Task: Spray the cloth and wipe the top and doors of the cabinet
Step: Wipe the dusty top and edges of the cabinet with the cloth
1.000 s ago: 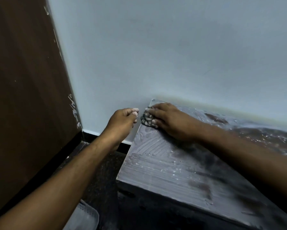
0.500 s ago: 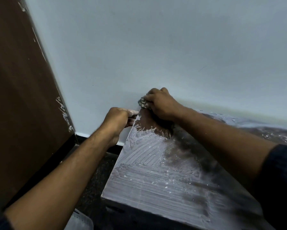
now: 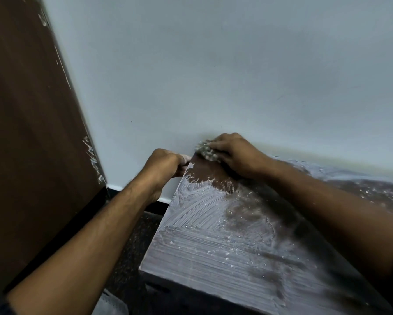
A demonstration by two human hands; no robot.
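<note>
Right hand sits at the far left corner of the cabinet top, hard against the pale wall. Fingers curled down over a wadded cloth. Only the cloth's leading edge shows, poking out from under the fingertips on the hand's left side; the rest is covered by the palm. Cloth looks mottled grey-white, pressed flat to the surface right at the corner.

Left hand is just beside the cabinet's left edge, near the same corner. Fingers closed into a loose fist, knuckles up, fingertips at the edge of the top. Whether they grip the edge or only rest against it cannot be made out; the thumb side is hidden. The two hands are close, with a short gap between them, the cloth nearer the right.

Cabinet top: dark wood-grain, most of it filmed with whitish streaks and small white flecks. A bare dark patch lies directly below the right hand, its lower border ragged where the white film begins. Streaks run in parallel bands across the near half, curving toward the corner.

Left of frame, a tall brown panel with white scuffs along its edge. Dark floor between panel and cabinet.
</note>
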